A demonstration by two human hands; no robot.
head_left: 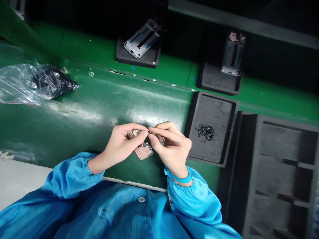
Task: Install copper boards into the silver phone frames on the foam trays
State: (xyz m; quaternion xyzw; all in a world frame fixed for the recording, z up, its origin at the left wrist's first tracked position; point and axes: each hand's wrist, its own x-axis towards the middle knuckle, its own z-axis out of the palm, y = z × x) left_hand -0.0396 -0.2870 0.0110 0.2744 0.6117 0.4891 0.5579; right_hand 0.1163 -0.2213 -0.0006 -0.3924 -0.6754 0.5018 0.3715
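No text, label, brand, number or sign can be read anywhere here.

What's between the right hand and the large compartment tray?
In the head view, a shallow tray bearing small black pieces lies between the right hand and the compartment tray.

Wears a glossy blue smock (124,214) with long, gathered-cuff sleeves (71,174) and a pale round button (141,199), plus a flat turquoise band (183,179) around the right wrist (179,170).

Small black parts (205,132) lie in a dark-grey rectangular tray (216,111), right of a copper-coloured circuit board (144,152); a clear plastic bag (21,83) lies left of the board.
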